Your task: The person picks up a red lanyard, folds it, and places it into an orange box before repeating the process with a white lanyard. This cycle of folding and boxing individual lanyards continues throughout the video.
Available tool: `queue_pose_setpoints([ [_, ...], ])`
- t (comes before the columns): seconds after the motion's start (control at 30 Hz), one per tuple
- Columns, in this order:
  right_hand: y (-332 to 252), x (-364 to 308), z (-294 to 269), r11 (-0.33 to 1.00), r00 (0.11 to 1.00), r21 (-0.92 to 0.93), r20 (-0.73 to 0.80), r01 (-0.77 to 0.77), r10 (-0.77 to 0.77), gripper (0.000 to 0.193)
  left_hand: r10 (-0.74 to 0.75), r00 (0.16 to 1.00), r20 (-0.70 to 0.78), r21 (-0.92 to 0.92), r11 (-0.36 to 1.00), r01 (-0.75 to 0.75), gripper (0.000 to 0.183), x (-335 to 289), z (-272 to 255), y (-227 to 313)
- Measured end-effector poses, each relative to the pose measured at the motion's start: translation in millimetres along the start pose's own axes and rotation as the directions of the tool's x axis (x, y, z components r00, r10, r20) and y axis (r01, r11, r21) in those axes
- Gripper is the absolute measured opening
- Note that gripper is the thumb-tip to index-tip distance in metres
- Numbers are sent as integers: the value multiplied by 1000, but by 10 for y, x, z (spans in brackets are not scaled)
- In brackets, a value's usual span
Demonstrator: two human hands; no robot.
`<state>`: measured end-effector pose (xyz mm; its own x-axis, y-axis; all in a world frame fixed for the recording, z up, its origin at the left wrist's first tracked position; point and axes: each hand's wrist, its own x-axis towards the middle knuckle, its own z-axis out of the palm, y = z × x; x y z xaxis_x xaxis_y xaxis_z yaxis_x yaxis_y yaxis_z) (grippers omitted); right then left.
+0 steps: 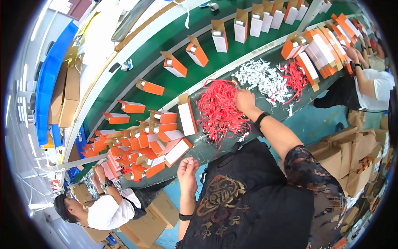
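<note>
The right hand (245, 101) reached from the right into the tangled pile of red ribbons (217, 108) at the middle of the frame, its fingers at the pile's upper right edge; whether they gripped a ribbon, I could not tell. The left hand (188, 171) was loosely closed, fingers curled in, below the pile and just right of the crowded orange-and-white boxes (155, 143) at the left. A white-faced open box (187, 118) lay just left of the ribbons. White strings (263, 79) spread to their upper right, beside a smaller red bunch (295, 76). More open boxes lined the green belt (166, 37) across the top. Co-workers sat at lower left (103, 211) and at the right edge.
</note>
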<state>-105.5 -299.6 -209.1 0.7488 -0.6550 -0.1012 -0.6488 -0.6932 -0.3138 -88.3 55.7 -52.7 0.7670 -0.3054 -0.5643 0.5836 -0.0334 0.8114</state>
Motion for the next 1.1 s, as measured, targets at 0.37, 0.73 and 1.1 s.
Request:
queue_pose_setpoints([
  [0.37,-908,-337,-2130,640,881,678,-23,361,-473,18,385,876,290,225,862,-454,14,539,324,789],
  [0.73,-1647,-786,-3681,550,807,653,-164,520,-568,21,426,479,768,-7,753,-658,19,709,1307,1608],
  [1.1,-979,-1211,-1980,60,769,957,-189,283,-610,37,472,517,715,-295,873,-389,25,58,1711,1711],
])
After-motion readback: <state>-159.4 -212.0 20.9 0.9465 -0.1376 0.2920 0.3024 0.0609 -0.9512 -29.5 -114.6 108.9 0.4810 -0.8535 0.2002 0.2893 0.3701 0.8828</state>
